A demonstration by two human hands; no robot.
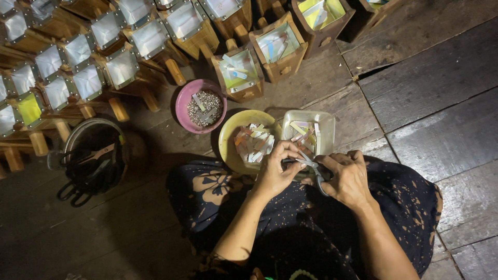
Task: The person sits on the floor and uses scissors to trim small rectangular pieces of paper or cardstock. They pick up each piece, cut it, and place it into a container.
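Both forearms rise from the bottom of the frame over a dark patterned skirt. At centre, the right hand (348, 179) is closed around the handles of a small pair of scissors (313, 167), blades pointing toward the left hand (275, 171). That hand pinches something small and thin between its fingertips, right at the blades; it is too small to tell what it is, though it may be one of the paper slips.

Just above the hands sit a yellow bowl (231, 136) and a clear plastic tub (324, 120), touching each other, each holding a heap of pale and coloured slips. Judging by these heaps, a good share of the cutting looks done, though how much is left cannot be told. A pink bowl (182, 103) of small metal bits lies to the upper left of them. Rows of small wooden boxes (282, 49) fill the top of the frame on the plank floor (441, 119), several with slips already inside. A dark basket (96, 161) sits at the left.
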